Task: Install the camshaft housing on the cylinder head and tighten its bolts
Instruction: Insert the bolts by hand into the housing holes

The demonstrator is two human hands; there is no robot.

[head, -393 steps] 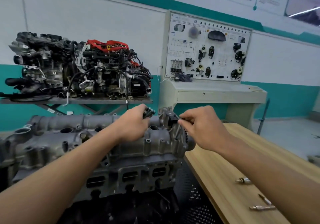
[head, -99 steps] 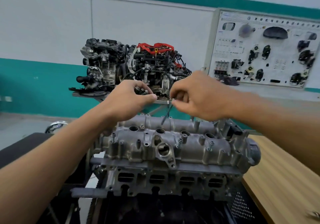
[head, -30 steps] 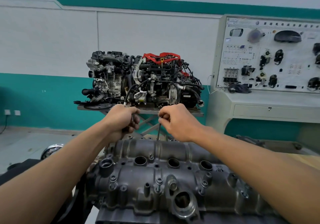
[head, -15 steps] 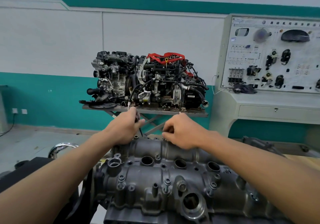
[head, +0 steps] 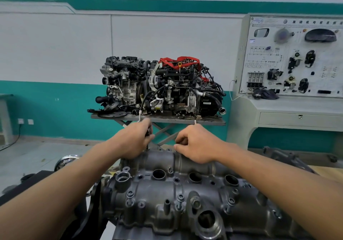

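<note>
The grey cast camshaft housing (head: 178, 189) sits on the cylinder head in front of me, with several round plug holes and bolts along its top. My left hand (head: 132, 141) is curled round a dark tool handle (head: 148, 131) that stands upright over the housing's far edge. Just right of it, my right hand (head: 194, 143) pinches a small bolt between thumb and fingers at the far edge; the bolt itself is mostly hidden by my fingers. Both forearms reach over the housing.
A full display engine (head: 159, 87) with red hoses stands on a metal table (head: 157, 118) behind. A white training panel console (head: 293, 67) fills the right. A wooden bench edge (head: 323, 171) shows at right, behind another grey casting (head: 285, 158).
Both hands have dropped lower onto the housing's far edge. The long thin bolt seen hanging from my right fingers earlier no longer shows below them. My view has tilted slightly.
</note>
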